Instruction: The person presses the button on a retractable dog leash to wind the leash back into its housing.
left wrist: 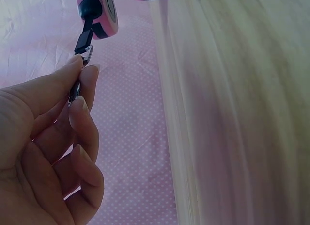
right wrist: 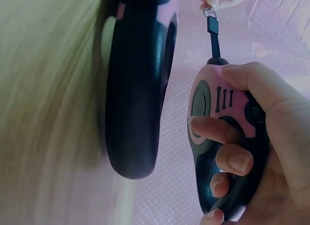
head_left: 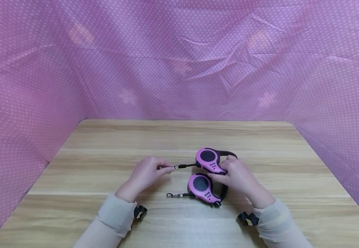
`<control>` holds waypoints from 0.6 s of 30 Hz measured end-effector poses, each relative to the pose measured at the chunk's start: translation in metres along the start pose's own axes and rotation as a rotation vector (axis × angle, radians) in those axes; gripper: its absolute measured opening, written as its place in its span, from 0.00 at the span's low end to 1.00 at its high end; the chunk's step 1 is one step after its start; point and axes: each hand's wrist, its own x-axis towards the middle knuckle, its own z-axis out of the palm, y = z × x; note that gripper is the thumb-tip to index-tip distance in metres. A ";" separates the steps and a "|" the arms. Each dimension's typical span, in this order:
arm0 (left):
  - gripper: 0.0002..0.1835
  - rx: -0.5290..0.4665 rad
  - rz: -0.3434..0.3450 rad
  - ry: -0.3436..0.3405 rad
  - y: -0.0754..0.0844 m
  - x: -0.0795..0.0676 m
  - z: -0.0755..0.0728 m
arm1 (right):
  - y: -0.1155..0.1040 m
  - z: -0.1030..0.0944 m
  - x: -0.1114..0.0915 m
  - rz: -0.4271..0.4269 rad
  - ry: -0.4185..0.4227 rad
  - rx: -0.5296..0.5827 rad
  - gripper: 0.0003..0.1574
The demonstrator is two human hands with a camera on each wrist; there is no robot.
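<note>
Two pink and black retractable dog leashes are over the middle of the table. My right hand (head_left: 236, 172) grips the black handle of the farther leash (head_left: 207, 156), its fingers curled through the loop in the right wrist view. From that leash's nose a short black strap runs left to a metal clip. The clip (left wrist: 75, 91) is pinched between the thumb and fingers of my left hand (head_left: 148, 174), which covers part of it. Nearer to me lies the second leash (head_left: 200, 184), its metal clip (head_left: 173, 195) pointing left and its handle toward the right.
The wooden table (head_left: 73, 179) has rounded far corners. A pink dotted cloth (head_left: 179, 86) hangs behind it and along both sides. Each wrist wears a small black camera mount, one on the left (head_left: 140, 212) and one on the right (head_left: 248, 219).
</note>
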 end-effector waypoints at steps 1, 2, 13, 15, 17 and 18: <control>0.07 -0.001 -0.001 -0.002 0.001 0.000 0.000 | 0.000 0.000 0.000 -0.002 -0.003 0.003 0.29; 0.07 -0.001 0.001 -0.005 0.001 0.000 0.000 | -0.001 0.000 0.000 -0.003 -0.007 0.005 0.29; 0.08 0.007 0.059 0.000 0.006 -0.003 0.004 | -0.001 0.005 0.001 -0.074 -0.001 -0.036 0.32; 0.08 0.007 0.062 0.001 0.008 -0.004 0.005 | -0.001 0.005 0.001 -0.091 -0.005 -0.044 0.32; 0.08 0.005 0.066 -0.001 0.009 -0.004 0.007 | -0.001 0.005 0.001 -0.105 -0.009 -0.048 0.32; 0.08 0.006 0.068 0.001 0.009 -0.004 0.007 | -0.001 0.005 0.001 -0.111 -0.010 -0.049 0.32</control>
